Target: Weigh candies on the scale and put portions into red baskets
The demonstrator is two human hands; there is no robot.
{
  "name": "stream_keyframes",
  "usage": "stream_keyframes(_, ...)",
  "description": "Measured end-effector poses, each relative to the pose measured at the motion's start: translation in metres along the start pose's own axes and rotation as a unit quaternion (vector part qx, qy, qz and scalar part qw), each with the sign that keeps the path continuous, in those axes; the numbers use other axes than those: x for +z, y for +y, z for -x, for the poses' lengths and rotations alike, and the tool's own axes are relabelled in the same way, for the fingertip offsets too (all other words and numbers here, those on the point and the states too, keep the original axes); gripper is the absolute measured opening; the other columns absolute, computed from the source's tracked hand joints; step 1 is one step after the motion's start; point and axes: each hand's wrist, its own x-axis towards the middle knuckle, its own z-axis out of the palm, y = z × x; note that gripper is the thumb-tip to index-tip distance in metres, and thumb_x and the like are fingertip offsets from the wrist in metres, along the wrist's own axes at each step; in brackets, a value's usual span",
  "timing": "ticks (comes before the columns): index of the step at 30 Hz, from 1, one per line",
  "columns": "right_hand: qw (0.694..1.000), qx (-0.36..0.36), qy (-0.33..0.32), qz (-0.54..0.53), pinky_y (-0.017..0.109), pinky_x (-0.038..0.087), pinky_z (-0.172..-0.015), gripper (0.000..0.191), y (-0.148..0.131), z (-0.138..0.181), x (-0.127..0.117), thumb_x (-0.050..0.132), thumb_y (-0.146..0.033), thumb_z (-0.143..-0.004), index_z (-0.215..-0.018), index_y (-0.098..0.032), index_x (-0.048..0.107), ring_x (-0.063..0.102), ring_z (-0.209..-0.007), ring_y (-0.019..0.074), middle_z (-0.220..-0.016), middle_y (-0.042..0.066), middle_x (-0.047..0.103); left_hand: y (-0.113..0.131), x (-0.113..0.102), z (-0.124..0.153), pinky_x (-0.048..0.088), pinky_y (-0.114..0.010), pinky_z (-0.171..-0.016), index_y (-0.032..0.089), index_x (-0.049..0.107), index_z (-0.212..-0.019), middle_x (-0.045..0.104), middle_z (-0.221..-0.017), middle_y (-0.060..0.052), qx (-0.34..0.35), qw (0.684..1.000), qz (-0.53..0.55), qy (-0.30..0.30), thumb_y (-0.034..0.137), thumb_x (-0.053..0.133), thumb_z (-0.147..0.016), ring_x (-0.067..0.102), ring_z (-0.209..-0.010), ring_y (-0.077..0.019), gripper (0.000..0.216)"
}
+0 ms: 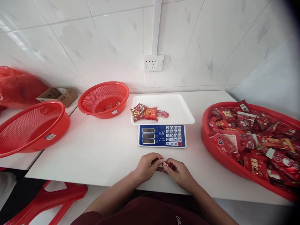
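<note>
Between my two hands, just above the table's front edge, is a small dark red snack packet (165, 165) with pale lettering. My left hand (148, 165) pinches its left end, and the fingers of my right hand (179, 172) close round its right side. Straight ahead stands a digital scale (162, 136) with a blue keypad panel; its top display seems to read 0.063. On the scale's white tray (175, 107) lie several red and brown snack packets (150, 113), grouped toward the left front.
A wide red basket (206, 137) heaped with red snack packets (255, 165) fills the right side. At the back left, another red basket (84, 104) holds a few packets. Farther left are a red basket (30, 140), a cardboard box (67, 97) and a red plastic bag (21, 87). A red stool (47, 200) stands below.
</note>
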Motion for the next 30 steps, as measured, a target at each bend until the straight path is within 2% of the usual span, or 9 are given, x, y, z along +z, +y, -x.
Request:
stream_keyframes(2,1.0,0.009,0.003,-0.025,0.026,0.039,-0.058,0.034,-0.001,-0.003,-0.001,0.05,-0.051,-0.081,-0.068,-0.019,0.055,0.051,-0.061,0.0147,-0.062,0.0,0.057,-0.001,0.0,0.001,0.048,-0.026,-0.071,0.021,0.064,-0.093,0.067,-0.085,-0.004,-0.022,0.998,0.056,-0.008,0.036,0.051,-0.084,0.061,-0.076,-0.0149,0.021)
stream_keyframes(6,0.993,0.025,0.054,-0.101,0.026,0.039,-0.056,0.039,-0.006,-0.01,0.003,0.048,-0.057,-0.08,-0.066,-0.02,0.052,0.048,-0.055,0.0137,-0.057,-0.001,0.053,0.003,-0.004,0.003,0.047,-0.026,-0.064,0.021,0.051,-0.113,0.062,-0.084,-0.002,-0.077,0.973,0.211,-0.047,0.039,0.057,-0.08,0.058,-0.072,-0.0133,0.038)
stream_keyframes(9,0.988,0.026,0.06,-0.137,0.026,0.037,-0.054,0.04,-0.012,-0.015,0.013,0.052,-0.058,-0.078,-0.064,-0.02,0.051,0.046,-0.054,0.0128,-0.056,-0.002,0.05,0.006,-0.008,0.005,0.046,-0.026,-0.063,0.021,0.048,-0.113,0.059,-0.081,0.0,-0.102,0.958,0.266,-0.043,0.04,0.061,-0.077,0.054,-0.065,-0.0106,0.043)
stream_keyframes(13,0.974,0.016,0.036,-0.225,0.026,0.034,-0.052,0.041,-0.015,-0.025,0.026,0.05,-0.055,-0.081,-0.06,-0.021,0.044,0.044,-0.05,0.0116,-0.052,-0.004,0.047,0.006,-0.01,0.006,0.042,-0.024,-0.056,0.018,0.049,-0.102,0.055,-0.07,0.003,-0.119,0.938,0.324,-0.026,0.047,0.063,-0.074,0.048,-0.056,-0.0085,0.042)
stream_keyframes(17,0.954,0.006,-0.041,-0.297,0.027,0.035,-0.053,0.041,-0.01,-0.033,0.027,0.048,-0.053,-0.083,-0.061,-0.021,0.039,0.051,-0.051,0.0137,-0.052,-0.002,0.049,0.002,-0.006,0.004,0.038,-0.023,-0.053,0.016,0.048,-0.098,0.054,-0.063,0.003,-0.123,0.915,0.384,-0.026,0.052,0.063,-0.073,0.045,-0.052,-0.0081,0.046)
stream_keyframes(20,0.955,-0.004,-0.074,-0.287,0.027,0.036,-0.052,0.045,-0.007,-0.034,0.024,0.046,-0.059,-0.082,-0.062,-0.02,0.04,0.052,-0.051,0.0139,-0.053,-0.002,0.048,0.001,-0.002,0.004,0.038,-0.022,-0.054,0.015,0.049,-0.098,0.054,-0.064,0.003,-0.114,0.916,0.385,-0.028,0.052,0.065,-0.071,0.045,-0.053,-0.0076,0.048)
stream_keyframes(24,0.974,0.004,-0.07,-0.214,0.026,0.034,-0.051,0.05,-0.009,-0.031,0.022,0.04,-0.064,-0.083,-0.065,-0.018,0.048,0.047,-0.05,0.0119,-0.055,-0.001,0.05,0.001,0.0,0.005,0.039,-0.021,-0.053,0.015,0.05,-0.097,0.052,-0.066,0.003,-0.104,0.922,0.371,-0.03,0.053,0.066,-0.07,0.046,-0.054,-0.0073,0.049)
stream_keyframes(27,0.983,0.006,-0.073,-0.171,0.026,0.034,-0.051,0.057,-0.012,-0.031,0.021,0.035,-0.07,-0.08,-0.059,-0.018,0.048,0.044,-0.05,0.0118,-0.052,0.0,0.049,-0.001,0.0,0.006,0.041,-0.022,-0.055,0.017,0.05,-0.098,0.054,-0.068,0.003,-0.088,0.932,0.35,-0.022,0.053,0.065,-0.072,0.05,-0.054,-0.0082,0.047)
stream_keyframes(30,0.986,0.01,-0.106,-0.125,0.027,0.034,-0.052,0.064,-0.016,-0.032,0.019,0.027,-0.071,-0.081,-0.05,-0.019,0.047,0.044,-0.048,0.0126,-0.046,0.001,0.047,-0.006,0.0,0.007,0.044,-0.025,-0.059,0.018,0.048,-0.106,0.056,-0.071,0.001,-0.062,0.947,0.316,-0.004,0.052,0.061,-0.076,0.054,-0.056,-0.0099,0.047)
